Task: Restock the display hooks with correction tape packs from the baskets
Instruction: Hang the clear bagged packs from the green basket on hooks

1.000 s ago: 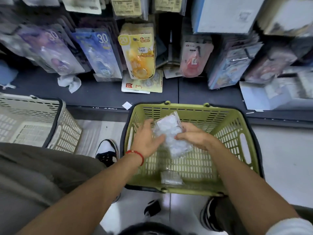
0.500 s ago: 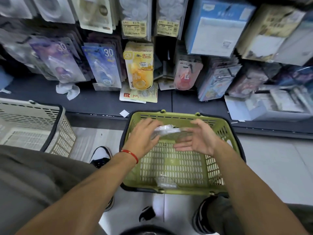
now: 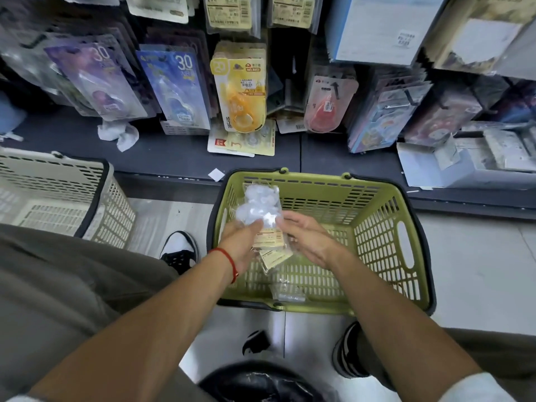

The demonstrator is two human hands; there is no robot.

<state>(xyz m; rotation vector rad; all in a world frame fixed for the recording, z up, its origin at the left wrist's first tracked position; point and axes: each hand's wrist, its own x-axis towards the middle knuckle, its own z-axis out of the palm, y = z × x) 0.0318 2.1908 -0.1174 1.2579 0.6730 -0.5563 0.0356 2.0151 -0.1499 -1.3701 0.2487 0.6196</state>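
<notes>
Over the slatted green plastic basket (image 3: 374, 216), our left hand (image 3: 242, 242) pinches crinkly clear correction tape packs (image 3: 259, 210), fingers curled around them; our right hand (image 3: 309, 240) touches them, fingers relaxed. One more flat pack (image 3: 285, 291) lies below our fingers.

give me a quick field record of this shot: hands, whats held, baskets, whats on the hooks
left hand: grips the clear packs from the left side
right hand: fingers at the packs' right edge, grip unclear
held item: clear correction tape packs, tan label cards at the bottom end, above the green basket
green basket: on the floor, one more clear pack lying inside near its front wall
beige basket: on the floor to the left, contents not visible
hooks: purple pack, blue pack, yellow pack, red pack hanging in a row
</notes>
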